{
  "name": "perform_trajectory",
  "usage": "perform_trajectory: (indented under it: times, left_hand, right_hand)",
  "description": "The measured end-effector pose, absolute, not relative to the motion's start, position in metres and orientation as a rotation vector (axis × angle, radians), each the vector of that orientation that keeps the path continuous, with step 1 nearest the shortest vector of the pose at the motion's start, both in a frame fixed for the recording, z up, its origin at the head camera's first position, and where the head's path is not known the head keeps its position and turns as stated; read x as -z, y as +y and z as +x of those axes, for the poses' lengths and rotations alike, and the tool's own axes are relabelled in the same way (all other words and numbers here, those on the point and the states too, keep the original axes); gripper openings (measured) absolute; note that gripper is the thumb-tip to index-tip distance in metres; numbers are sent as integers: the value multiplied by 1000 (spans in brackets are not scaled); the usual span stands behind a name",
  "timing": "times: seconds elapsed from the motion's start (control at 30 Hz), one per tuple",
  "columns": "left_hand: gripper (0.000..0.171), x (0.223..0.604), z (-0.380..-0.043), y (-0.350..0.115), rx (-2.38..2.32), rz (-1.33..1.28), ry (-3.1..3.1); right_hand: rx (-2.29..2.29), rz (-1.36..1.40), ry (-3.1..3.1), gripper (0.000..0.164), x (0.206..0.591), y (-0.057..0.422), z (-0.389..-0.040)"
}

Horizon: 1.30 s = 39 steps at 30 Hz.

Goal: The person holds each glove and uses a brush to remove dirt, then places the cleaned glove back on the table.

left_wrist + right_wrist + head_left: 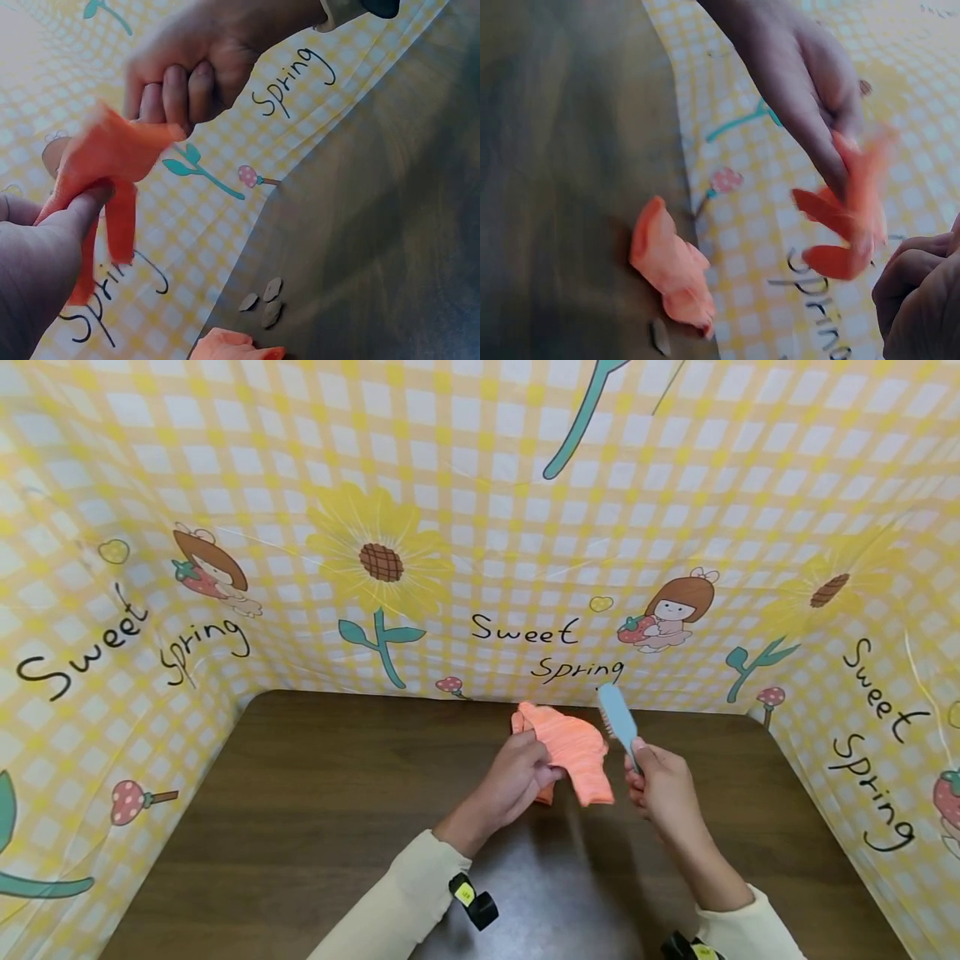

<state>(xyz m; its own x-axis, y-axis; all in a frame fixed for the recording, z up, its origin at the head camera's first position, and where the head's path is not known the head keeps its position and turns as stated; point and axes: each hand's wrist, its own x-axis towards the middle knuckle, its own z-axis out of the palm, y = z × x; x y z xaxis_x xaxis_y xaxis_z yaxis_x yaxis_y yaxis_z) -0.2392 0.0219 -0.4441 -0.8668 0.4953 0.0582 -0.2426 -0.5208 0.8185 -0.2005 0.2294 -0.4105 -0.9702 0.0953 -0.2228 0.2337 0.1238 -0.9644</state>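
My left hand [519, 770] pinches a small orange cloth piece [573, 743] with streaks and leg-like flaps that hang down, held up off the table. To its right, my right hand [663, 789] grips a light blue brush [618, 714] by its handle, bristles facing left toward the cloth. A narrow gap lies between brush and cloth in the head view. In the left wrist view my right hand [195, 82] has its fingers curled beside the orange cloth [112, 154]; the brush is hidden there. The cloth [862, 210] is blurred in the right wrist view.
A second crumpled orange cloth piece [671, 262] lies on the dark wooden table [315, 827], near small flat grey pieces [274, 289]. The head view does not show them. A yellow checked sheet [487, 543] stands behind the table and on both sides.
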Motion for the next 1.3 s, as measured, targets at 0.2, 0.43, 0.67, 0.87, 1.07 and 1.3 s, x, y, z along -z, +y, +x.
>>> perform_trajectory:
  times: [0.2,0.43,0.67,0.87,1.07,1.3]
  left_hand:
    - [22,444,-241,20,-2427,430,1233]
    - [39,435,-241,25,-2295,718,1172]
    - [42,433,-241,24,-2294,597,1253]
    - [35,434,-240,22,-2357,452,1262]
    - [48,434,-240,21,-2336,469,1269]
    - [19,435,-239,20,-2338,463,1271]
  right_hand:
    - [2047,252,2219,42,403,229,-195]
    - [1935,92,2274,46,404,200,-181]
    - [1921,151,2327,43,405,201,-185]
    - [1945,211,2315,45,403,207,-189]
    - [1967,236,2255,43,404,211,-192]
    - [1968,281,2243,42,404,221,-197]
